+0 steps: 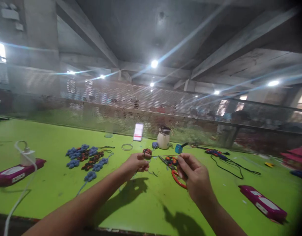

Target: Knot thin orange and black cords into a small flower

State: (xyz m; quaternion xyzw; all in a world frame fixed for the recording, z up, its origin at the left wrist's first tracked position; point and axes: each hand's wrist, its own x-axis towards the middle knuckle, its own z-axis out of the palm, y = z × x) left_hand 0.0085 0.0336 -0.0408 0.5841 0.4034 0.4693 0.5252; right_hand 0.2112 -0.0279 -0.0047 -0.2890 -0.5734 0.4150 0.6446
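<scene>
My left hand (136, 163) is closed, thumb and fingers pinching a small round piece of red and black yarn (147, 152). From it a thin strand (164, 155) runs taut to my right hand (196, 178), whose thumb and forefinger are pressed together on its end. Whether the strand is thread or something stiffer, I cannot tell. Below it lie scissors (177, 178) with orange-red handles, close beside my right hand. Small orange and black yarn pieces (171, 160) lie behind the scissors. Left of my left hand is a pile of blue and dark brown-orange crocheted pieces (88, 156).
Behind my hands stand a pale jar (163, 137), a small blue container (179, 148) and a lit phone (138, 131). A ring (126, 147) lies nearby. Purple power strips (264, 204) flank both sides. Dark cords (225, 159) lie right; a perforated screen (131, 101) borders the green table (151, 203).
</scene>
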